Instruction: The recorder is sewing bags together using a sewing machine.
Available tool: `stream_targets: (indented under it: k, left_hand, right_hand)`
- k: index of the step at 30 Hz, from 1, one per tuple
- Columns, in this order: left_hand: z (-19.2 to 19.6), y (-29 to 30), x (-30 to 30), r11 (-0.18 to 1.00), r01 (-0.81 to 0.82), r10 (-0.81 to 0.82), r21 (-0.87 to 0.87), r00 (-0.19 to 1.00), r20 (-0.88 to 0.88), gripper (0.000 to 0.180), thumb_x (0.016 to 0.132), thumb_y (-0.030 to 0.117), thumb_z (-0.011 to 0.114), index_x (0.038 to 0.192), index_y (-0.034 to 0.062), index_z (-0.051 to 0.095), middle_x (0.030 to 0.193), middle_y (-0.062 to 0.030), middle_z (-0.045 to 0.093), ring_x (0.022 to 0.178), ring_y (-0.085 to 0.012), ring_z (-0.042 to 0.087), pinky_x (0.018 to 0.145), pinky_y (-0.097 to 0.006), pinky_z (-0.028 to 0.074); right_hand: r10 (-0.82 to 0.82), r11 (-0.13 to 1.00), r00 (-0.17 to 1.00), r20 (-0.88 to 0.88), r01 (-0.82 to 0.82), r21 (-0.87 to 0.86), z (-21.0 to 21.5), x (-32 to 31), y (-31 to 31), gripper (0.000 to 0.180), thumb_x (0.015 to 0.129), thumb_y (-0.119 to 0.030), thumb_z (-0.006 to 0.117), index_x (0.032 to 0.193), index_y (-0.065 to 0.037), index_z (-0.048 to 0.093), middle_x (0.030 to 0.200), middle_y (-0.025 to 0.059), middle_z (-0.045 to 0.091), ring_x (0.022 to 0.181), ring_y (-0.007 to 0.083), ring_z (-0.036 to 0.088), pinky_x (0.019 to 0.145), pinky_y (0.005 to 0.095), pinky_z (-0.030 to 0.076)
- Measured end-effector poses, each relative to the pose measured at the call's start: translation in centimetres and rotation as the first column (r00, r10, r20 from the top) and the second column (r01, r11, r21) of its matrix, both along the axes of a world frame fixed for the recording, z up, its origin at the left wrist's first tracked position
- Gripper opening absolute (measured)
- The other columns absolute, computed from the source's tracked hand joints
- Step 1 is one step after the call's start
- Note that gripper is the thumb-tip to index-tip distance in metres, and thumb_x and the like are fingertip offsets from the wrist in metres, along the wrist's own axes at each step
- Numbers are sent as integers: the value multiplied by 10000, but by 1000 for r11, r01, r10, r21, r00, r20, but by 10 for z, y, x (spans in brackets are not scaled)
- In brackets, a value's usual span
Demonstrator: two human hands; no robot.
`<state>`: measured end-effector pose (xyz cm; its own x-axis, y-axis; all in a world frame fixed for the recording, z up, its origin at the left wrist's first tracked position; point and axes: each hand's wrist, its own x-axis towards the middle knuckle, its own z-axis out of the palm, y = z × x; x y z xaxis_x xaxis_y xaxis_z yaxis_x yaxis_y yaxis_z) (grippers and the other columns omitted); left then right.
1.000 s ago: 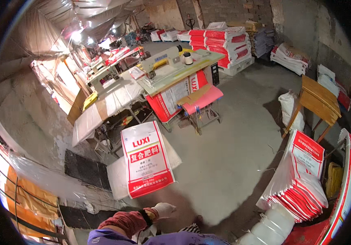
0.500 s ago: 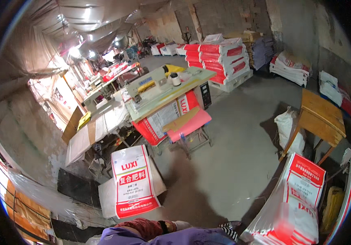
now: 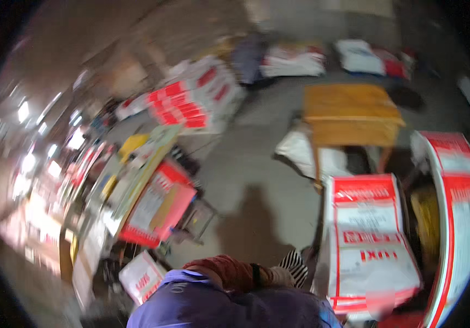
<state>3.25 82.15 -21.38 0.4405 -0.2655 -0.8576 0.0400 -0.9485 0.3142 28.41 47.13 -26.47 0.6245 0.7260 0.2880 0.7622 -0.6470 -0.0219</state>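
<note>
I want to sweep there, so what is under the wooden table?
A white sack is partly under the wooden table, toward its left side. Lower down, the stack of red-and-white sacks in front covers whatever else might be there.

Cannot make out the fingers of the motion-blurred left hand [image 3: 277,276] beside a black-and-white striped item [image 3: 294,266], identify the pinkish smear [image 3: 381,302] over white-and-red printed sacks [image 3: 362,265], or follow the purple cloth garment [image 3: 229,307] past the lower edge.

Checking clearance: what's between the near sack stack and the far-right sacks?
In the head view, a blurred yellow bundle shows between stack and sacks.
</note>
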Motion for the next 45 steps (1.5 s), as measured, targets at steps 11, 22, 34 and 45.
stream_targets:
  k: [11, 22, 34, 45]
  left_hand:
    - [-1, -49, 288, 332, 910, -892, -250, 389, 230, 312, 907, 289, 388, 883, 52, 590, 834, -160, 635, 805, -360, 622, 733, -452, 483]
    - [-28, -258, 241, -285, 950, -870, -127, -201, 450, 272, 918, 278, 528, 788, 51, 605, 681, -146, 579, 675, -326, 583, 643, -402, 465]
    - [-121, -268, 198, -788, 614, -493, 40, -670, 555, 308, 634, 261, 763, 885, 149, 625, 1097, -42, 558, 1097, -294, 493, 916, -446, 394]
    - [-107, -292, 147, -851, 513, -421, -106, -548, 723, 379, 617, -16, 706, 927, 136, 550, 1175, -76, 563, 1093, -335, 522, 967, -490, 383]
  right_hand:
    - [-147, -442, -512, -846, 799, -407, -68, -367, -23, 362, 804, -316, 540, 1063, -88, 650, 784, 130, 647, 669, 277, 570, 620, 356, 470]
    - [32, -675, -340, -940, 687, -271, -101, -365, 130, 342, 833, -278, 496, 1071, -74, 634, 1004, 178, 655, 932, 343, 623, 812, 420, 482]
    - [37, -775, 35, -999, 632, -7, -126, -302, 203, 441, 769, -276, 654, 1159, -85, 578, 1052, 149, 645, 976, 307, 614, 844, 389, 480]
    - [-39, -942, 84, -996, 331, 65, -125, -255, 218, 556, 760, -323, 686, 1220, -50, 535, 1076, 175, 614, 959, 335, 606, 814, 393, 491]
